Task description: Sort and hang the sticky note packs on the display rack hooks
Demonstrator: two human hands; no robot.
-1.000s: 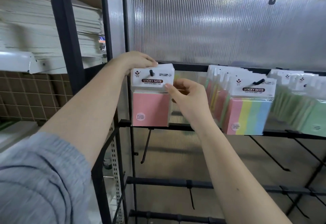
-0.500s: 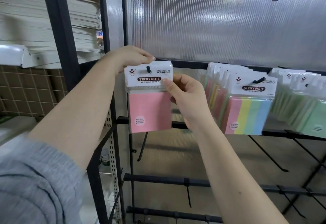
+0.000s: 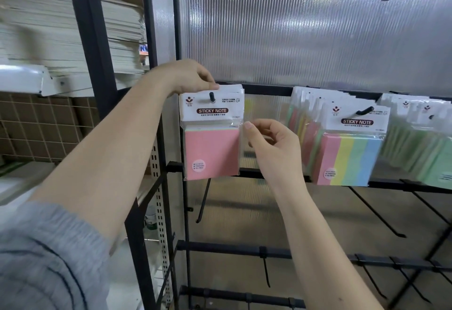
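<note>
A pink sticky note pack (image 3: 211, 148) hangs on the leftmost black hook (image 3: 211, 96) of the rack's upper bar, with more packs stacked behind it. My left hand (image 3: 186, 77) pinches the top of the pack's white header card. My right hand (image 3: 271, 148) has its fingers curled at the pack's right plastic edge, thumb tip touching it. On the middle hook (image 3: 365, 110) hangs a row of striped multicolour packs (image 3: 352, 158). Green packs (image 3: 435, 153) hang further right, partly cut off.
The black rack frame (image 3: 156, 40) has a ribbed translucent back panel (image 3: 305, 36). Bare hooks (image 3: 204, 202) stick out from the lower bars (image 3: 232, 252). Stacked flat cardboard (image 3: 61, 31) lies on a shelf to the left, over a brown tiled wall (image 3: 31, 126).
The pink pack has slid onto the hook and hangs lower. My right hand dropped from the header card to the pack's right edge. My left hand stays at the top.
</note>
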